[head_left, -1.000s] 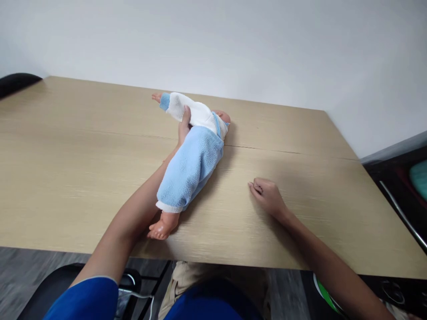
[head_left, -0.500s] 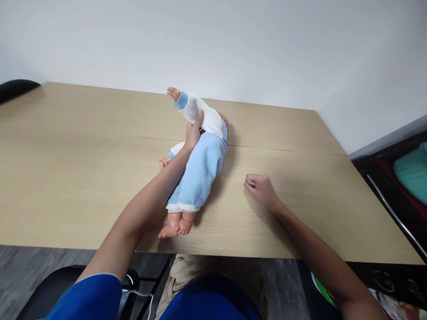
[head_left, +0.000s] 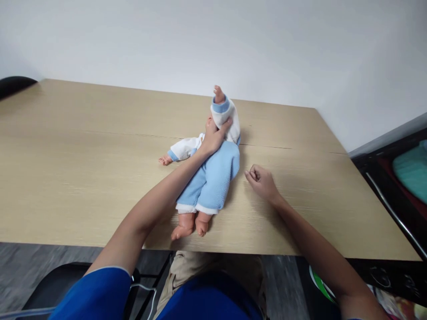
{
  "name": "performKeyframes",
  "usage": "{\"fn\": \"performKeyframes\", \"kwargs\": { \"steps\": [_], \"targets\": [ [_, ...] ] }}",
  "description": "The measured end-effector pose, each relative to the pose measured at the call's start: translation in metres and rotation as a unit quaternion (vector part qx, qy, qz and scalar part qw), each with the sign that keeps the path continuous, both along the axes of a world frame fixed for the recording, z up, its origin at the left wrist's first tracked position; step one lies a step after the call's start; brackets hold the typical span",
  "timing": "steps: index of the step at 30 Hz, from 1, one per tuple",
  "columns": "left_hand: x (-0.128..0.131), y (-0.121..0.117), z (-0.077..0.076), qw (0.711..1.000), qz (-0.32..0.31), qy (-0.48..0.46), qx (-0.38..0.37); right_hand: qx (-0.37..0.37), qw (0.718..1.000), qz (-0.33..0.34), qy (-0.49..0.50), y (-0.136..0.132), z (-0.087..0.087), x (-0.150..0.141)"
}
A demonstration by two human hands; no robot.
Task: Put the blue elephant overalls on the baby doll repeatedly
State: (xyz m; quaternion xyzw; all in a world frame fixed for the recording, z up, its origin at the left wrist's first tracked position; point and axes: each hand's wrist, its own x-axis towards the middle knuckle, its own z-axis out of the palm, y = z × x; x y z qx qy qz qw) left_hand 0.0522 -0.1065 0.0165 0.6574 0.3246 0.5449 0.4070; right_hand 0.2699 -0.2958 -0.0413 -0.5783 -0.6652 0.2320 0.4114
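Observation:
A baby doll (head_left: 213,178) in a white and light blue fleece outfit lies on the wooden table (head_left: 83,186), its bare feet toward me. My left hand (head_left: 215,135) is closed around the doll's upper body near the raised arm, the thumb pressed on the white sleeve. That raised arm points up and away from me, and the other arm rests out to the left on the tabletop. The doll's head is mostly hidden behind my hand and the sleeve. To the right of the doll, my right hand (head_left: 262,182) is curled into a fist near the table surface, apart from the doll.
A pale wall (head_left: 213,44) stands behind the table. At the right edge is a black framed rack (head_left: 383,186) with a teal item (head_left: 413,171) in it. Below the near edge on the left is a black chair (head_left: 50,284) with a thin white cable (head_left: 153,298).
My left hand has moved right, turning the doll from its side more onto its back. The doll's raised arm has swung right and its feet are farther apart. My right hand stays nearly in place.

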Motion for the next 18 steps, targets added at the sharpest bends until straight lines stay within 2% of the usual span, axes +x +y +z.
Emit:
{"fn": "performKeyframes", "kwargs": {
  "steps": [2, 5, 9, 12, 15, 18],
  "targets": [
    [0.010, -0.002, -0.002, 0.998, -0.024, 0.044, 0.029, -0.008, 0.992, -0.041, 0.116, 0.004, 0.001, 0.001],
    [0.025, -0.009, -0.003, 0.982, -0.064, 0.166, 0.067, -0.045, 0.950, -0.063, 0.302, 0.010, 0.005, 0.007],
    [0.038, -0.028, 0.002, 0.928, -0.101, 0.333, 0.132, -0.119, 0.899, -0.030, 0.421, 0.017, 0.014, 0.023],
    [0.033, -0.045, 0.010, 0.902, -0.114, 0.375, 0.180, -0.155, 0.868, -0.015, 0.471, 0.021, 0.019, 0.036],
    [0.007, -0.051, 0.016, 0.911, -0.062, 0.359, 0.195, -0.156, 0.855, -0.022, 0.494, 0.023, 0.022, 0.043],
    [-0.038, -0.042, 0.014, 0.923, 0.055, 0.351, 0.148, -0.157, 0.853, -0.029, 0.497, 0.023, 0.025, 0.041]
  ]
}}
